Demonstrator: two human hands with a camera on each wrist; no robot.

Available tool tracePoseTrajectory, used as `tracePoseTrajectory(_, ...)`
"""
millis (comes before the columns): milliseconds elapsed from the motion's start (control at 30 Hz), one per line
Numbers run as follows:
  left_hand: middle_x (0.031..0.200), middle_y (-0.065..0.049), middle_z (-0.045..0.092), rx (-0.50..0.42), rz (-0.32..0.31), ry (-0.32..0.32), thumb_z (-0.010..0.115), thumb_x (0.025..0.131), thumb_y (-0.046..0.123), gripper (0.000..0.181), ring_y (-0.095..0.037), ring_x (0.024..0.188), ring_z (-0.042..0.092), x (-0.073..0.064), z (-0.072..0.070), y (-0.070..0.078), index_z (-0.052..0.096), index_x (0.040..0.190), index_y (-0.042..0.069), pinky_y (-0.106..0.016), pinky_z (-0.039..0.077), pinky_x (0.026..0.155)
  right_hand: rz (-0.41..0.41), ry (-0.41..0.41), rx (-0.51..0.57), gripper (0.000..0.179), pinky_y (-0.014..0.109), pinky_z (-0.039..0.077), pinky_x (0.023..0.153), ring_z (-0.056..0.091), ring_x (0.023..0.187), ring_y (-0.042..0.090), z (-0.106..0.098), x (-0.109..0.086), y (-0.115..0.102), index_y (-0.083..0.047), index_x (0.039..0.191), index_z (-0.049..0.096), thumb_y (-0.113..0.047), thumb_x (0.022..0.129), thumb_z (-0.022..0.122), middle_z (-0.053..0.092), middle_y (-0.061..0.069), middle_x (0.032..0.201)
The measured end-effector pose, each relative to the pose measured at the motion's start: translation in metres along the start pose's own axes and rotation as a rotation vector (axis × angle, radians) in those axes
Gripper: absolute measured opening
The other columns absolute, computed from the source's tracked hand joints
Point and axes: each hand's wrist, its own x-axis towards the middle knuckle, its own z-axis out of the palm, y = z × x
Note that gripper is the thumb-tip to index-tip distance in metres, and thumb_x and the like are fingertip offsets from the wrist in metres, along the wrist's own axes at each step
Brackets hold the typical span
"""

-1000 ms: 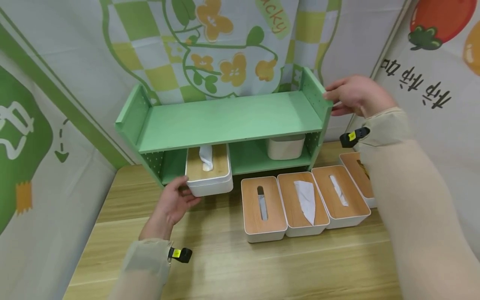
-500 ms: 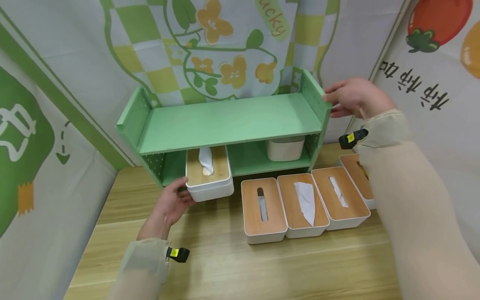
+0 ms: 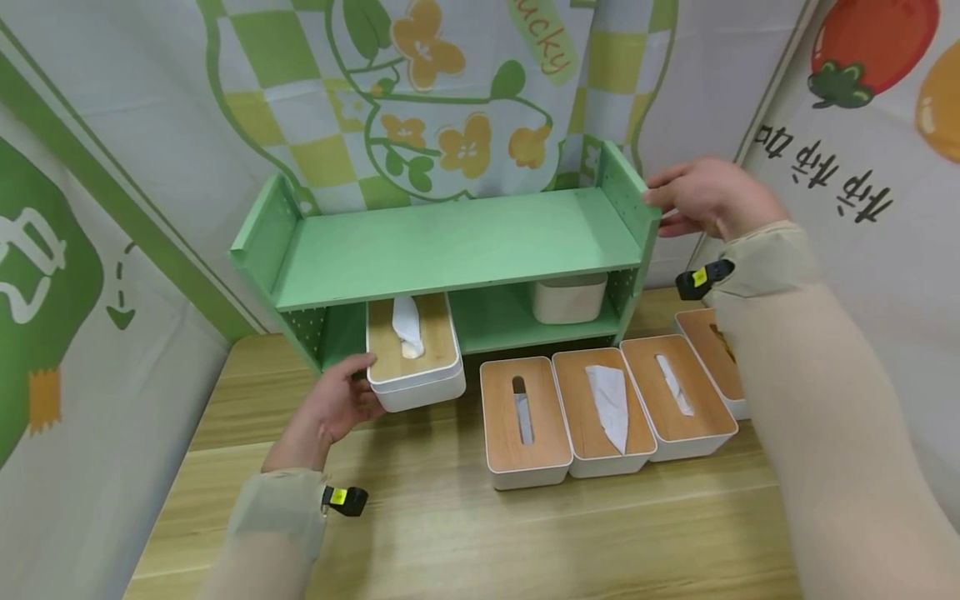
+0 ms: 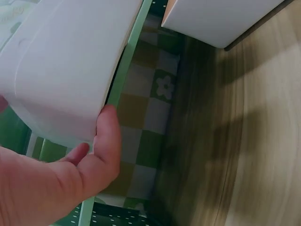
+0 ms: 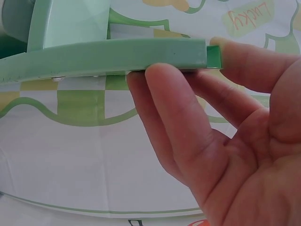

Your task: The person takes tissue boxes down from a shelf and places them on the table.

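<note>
A white tissue box (image 3: 417, 392) with a wooden lid and a tissue standing in its slot juts out over the front of the lower deck of a green shelf (image 3: 457, 246). My left hand (image 3: 339, 402) grips its near left corner. In the left wrist view, fingertips (image 4: 108, 123) curl under the white box (image 4: 66, 61), and the thumb is mostly cut off at the left edge. At the shelf's right end, my right hand (image 3: 712, 196) holds the upright side panel (image 3: 628, 196). The right wrist view has the thumb at the end of the green panel (image 5: 122, 56) and fingers (image 5: 171, 94) against one face.
On the wooden table (image 3: 480, 542), several wood-lidded boxes stand in a row before the shelf, among them a box with a half-filled slot (image 3: 527, 421) and a box with a flat tissue (image 3: 604, 408). A cream container (image 3: 570, 298) sits on the lower deck at right.
The tissue box has slid a little farther out of the shelf toward me, with my left hand moving back along with it. My right hand stays on the side panel.
</note>
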Motion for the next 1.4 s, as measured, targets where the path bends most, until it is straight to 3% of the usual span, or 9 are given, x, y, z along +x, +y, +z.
tracePoseTrajectory(200,0.103,-0.012,0.06,0.014,-0.03,-0.038,0.05,0.103,0.032,0.039,-0.027,0.09,0.062,-0.004,-0.006,-0.001,0.041,0.127,0.002,-0.043,0.05,0.083,-0.003,-0.001,-0.004,0.06,0.033,0.053,0.089,0.062,0.106,0.021,0.0,-0.001,0.0,-0.008,0.157,0.03,-0.026,0.104,0.055,0.043,0.015,0.14)
tracePoseTrajectory(433,0.106,-0.011,0.064,0.043,-0.002,-0.083,0.049,0.103,0.031,0.05,-0.026,0.095,0.065,-0.012,-0.011,-0.005,0.038,0.136,-0.006,-0.045,0.052,0.086,-0.005,0.003,-0.018,0.061,0.034,0.053,0.089,0.062,0.105,0.02,0.0,-0.001,0.001,-0.009,0.157,0.031,-0.028,0.104,0.054,0.042,0.016,0.142)
tracePoseTrajectory(633,0.102,-0.008,0.069,0.057,0.006,-0.083,0.05,0.104,0.029,0.058,-0.023,0.092,0.068,-0.016,-0.017,-0.008,0.031,0.144,-0.008,-0.044,0.053,0.085,-0.004,0.005,-0.014,0.06,0.034,0.053,0.09,0.061,0.107,0.021,0.0,0.0,0.001,-0.009,0.157,0.031,-0.027,0.104,0.055,0.042,0.016,0.141)
tracePoseTrajectory(900,0.099,-0.009,0.068,0.088,0.016,-0.087,0.049,0.103,0.026,0.057,-0.021,0.087,0.066,-0.027,-0.023,-0.014,0.03,0.143,-0.011,-0.044,0.054,0.083,0.0,0.003,0.0,0.06,0.034,0.053,0.09,0.063,0.104,0.019,0.0,-0.001,0.001,-0.009,0.157,0.031,-0.026,0.104,0.055,0.044,0.014,0.139)
tracePoseTrajectory(1100,0.104,-0.007,0.069,0.124,0.018,-0.099,0.048,0.103,0.024,0.06,-0.02,0.093,0.066,-0.039,-0.028,-0.02,0.028,0.145,-0.013,-0.044,0.053,0.084,-0.003,0.002,-0.006,0.06,0.034,0.052,0.09,0.062,0.105,0.019,0.0,0.0,0.001,-0.009,0.157,0.032,-0.027,0.104,0.054,0.042,0.014,0.141)
tracePoseTrajectory(1400,0.099,-0.004,0.071,0.169,0.034,-0.12,0.048,0.102,0.024,0.047,-0.02,0.093,0.066,-0.053,-0.033,-0.028,0.046,0.135,-0.01,-0.042,0.053,0.084,-0.003,-0.001,-0.005,0.06,0.032,0.053,0.088,0.062,0.104,0.019,-0.001,0.001,0.002,-0.009,0.157,0.031,-0.027,0.104,0.054,0.042,0.014,0.141)
